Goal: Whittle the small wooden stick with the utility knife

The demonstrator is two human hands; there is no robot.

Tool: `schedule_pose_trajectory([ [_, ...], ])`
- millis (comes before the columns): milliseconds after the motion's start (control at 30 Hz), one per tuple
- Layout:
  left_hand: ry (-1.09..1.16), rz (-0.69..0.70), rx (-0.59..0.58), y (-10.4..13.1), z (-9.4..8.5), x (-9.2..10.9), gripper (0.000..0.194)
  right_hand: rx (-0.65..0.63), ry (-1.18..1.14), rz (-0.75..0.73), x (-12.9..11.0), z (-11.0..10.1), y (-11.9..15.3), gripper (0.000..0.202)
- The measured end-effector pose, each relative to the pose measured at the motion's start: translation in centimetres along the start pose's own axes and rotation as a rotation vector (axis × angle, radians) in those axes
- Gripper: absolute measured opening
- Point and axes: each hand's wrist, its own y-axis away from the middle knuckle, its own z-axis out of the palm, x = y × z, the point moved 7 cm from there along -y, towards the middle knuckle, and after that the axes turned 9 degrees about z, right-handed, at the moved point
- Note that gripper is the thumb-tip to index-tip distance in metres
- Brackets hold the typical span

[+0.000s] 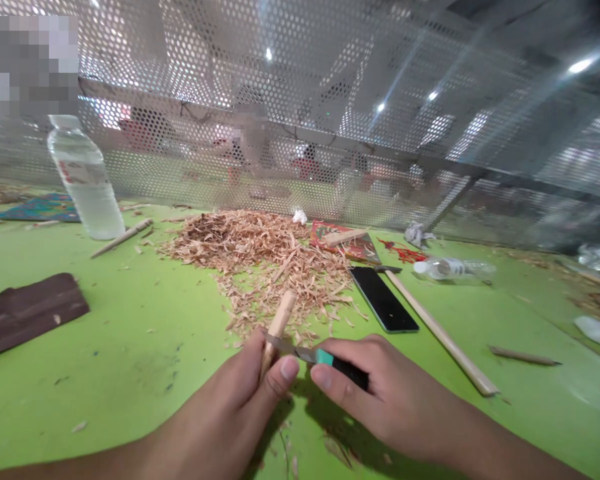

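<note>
My left hand (pixel 245 393) is wrapped round a short pale wooden stick (pixel 281 313), which tilts up and away over the green table. A knife (pixel 343 368) with a black and teal handle is gripped in my right hand (pixel 380 387). Its blade lies across the stick, close to my left thumb. Just beyond the stick spreads a large heap of wood shavings (pixel 250 243). A black phone (pixel 384 300) lies flat to the right of the shavings, beside a small hammer with a long wooden handle (pixel 440 330).
An upright water bottle (pixel 87 180) and a carved stick (pixel 123 238) stand and lie at left, near brown sandpaper (pixel 35 310). Right: a lying bottle (pixel 455 269), a pencil-like stick (pixel 524 357). A perforated metal screen (pixel 300 147) rises behind the green table (pixel 145 380).
</note>
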Motion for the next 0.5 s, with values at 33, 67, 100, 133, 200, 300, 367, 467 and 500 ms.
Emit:
schedule_pose_trajectory([
  [33,-0.018,-0.007,-0.004,0.0,0.1,0.0,0.042,-0.015,-0.025,0.008,0.0,0.0,0.0,0.05],
  [67,-0.033,-0.021,-0.008,0.1,0.1,-0.1,0.043,-0.034,-0.055,0.017,0.1,0.1,0.0,0.051],
  [100,-0.046,-0.037,-0.01,0.1,0.2,-0.3,0.044,-0.054,-0.091,0.027,0.1,0.1,-0.1,0.052],
  [133,-0.058,-0.049,-0.01,0.2,0.2,-0.5,0.045,-0.08,-0.131,0.041,0.2,0.2,-0.1,0.053],
  [200,-0.064,-0.065,-0.013,0.2,0.3,-0.7,0.047,-0.146,-0.223,0.081,0.4,0.5,-0.2,0.055],
  [300,-0.064,-0.063,-0.006,0.1,0.3,-0.8,0.045,-0.266,-0.377,0.162,0.6,1.2,-0.2,0.06],
  [367,-0.067,-0.046,-0.013,0.0,0.3,-0.7,0.042,-0.342,-0.466,0.225,0.8,1.7,-0.1,0.064],
  [467,-0.038,0.023,-0.05,-0.2,0.5,-0.3,0.042,-0.438,-0.568,0.3,1.1,2.3,0.3,0.071],
  [500,-0.019,0.047,-0.06,-0.2,0.6,-0.1,0.043,-0.466,-0.605,0.312,1.1,2.5,0.3,0.07],
])
